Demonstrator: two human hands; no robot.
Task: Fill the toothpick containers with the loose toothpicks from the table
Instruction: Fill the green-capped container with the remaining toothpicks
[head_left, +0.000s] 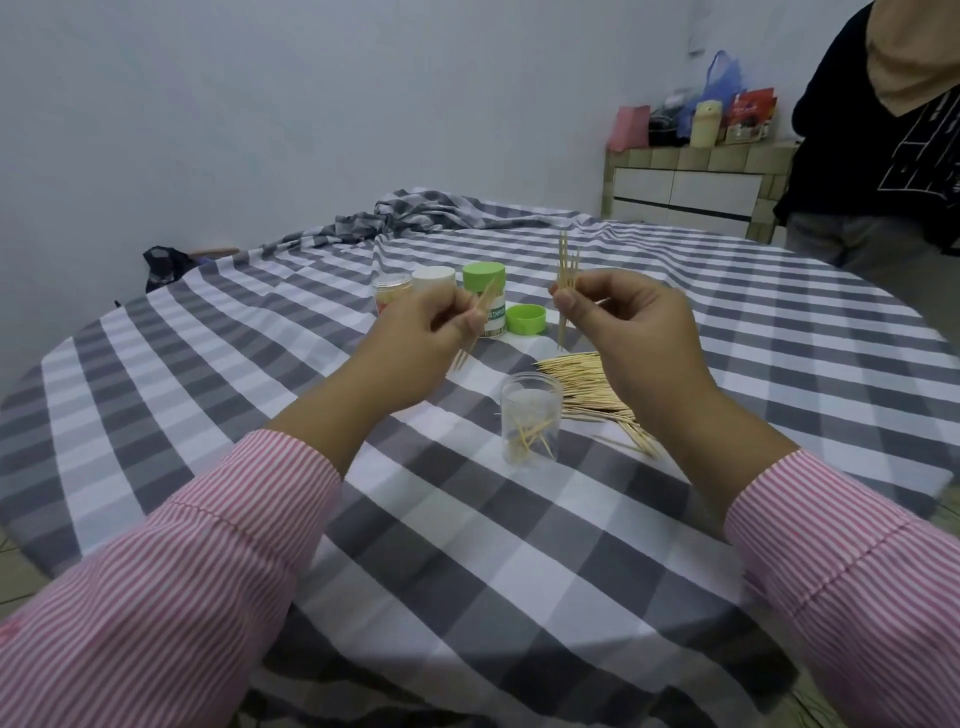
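Two pink-striped sleeves (171, 571) reach in over a grey-and-white checked cloth (467, 571). Between the forearms stands an open clear jar (530, 418), upright, with a few toothpicks lying loose in its bottom. Just right of it, partly behind the right wrist, lies the pile (587, 387) of loose toothpicks on the cloth.

Above the jar both hands are raised. The left hand (431, 332) has its fingers curled, pinching a few toothpicks (475, 327) that slant down to the left. The right hand (628, 322) pinches a small bunch (566, 270) between thumb and fingertips, held nearly upright.

Behind the hands stand a green-capped container (485, 283), a loose green lid (525, 319) beside it, a white-capped one (434, 278) and a clear-lidded one (392, 288).

Beyond, the cloth bunches up. A person in black (878, 130) stands at far right near a cluttered tiled counter (696, 176).
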